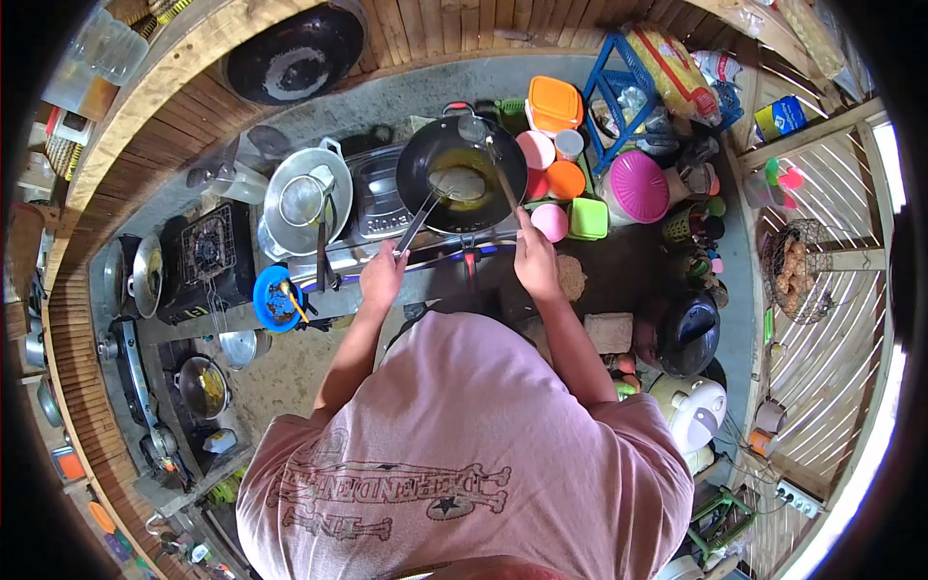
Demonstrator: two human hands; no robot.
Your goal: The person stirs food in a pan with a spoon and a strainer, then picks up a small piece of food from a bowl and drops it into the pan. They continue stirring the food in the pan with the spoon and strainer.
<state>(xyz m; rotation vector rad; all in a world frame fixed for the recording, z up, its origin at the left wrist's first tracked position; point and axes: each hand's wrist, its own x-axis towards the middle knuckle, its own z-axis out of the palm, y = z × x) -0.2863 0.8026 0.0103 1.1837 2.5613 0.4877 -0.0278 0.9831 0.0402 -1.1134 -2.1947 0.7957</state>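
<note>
A black wok (414, 164) stands on the stove (379, 198) in front of me, with yellowish oil in its bottom. My left hand (384, 277) is closed around the handle of a mesh strainer (456, 182), whose basket lies low in the wok over the oil. The fingers of my right hand (536, 259) wrap the handle end of a long-handled utensil with a rounded metal head (474, 129). That head rests near the wok's far wall, above the strainer. Both wrists are at the near side of the wok.
Left of the wok sits a large silver pot (280, 217) with another strainer (302, 199) across it. A blue bowl (274, 311) with a spoon is nearer me. Colourful lidded containers (555, 104) crowd the right side, beside a blue rack (611, 92).
</note>
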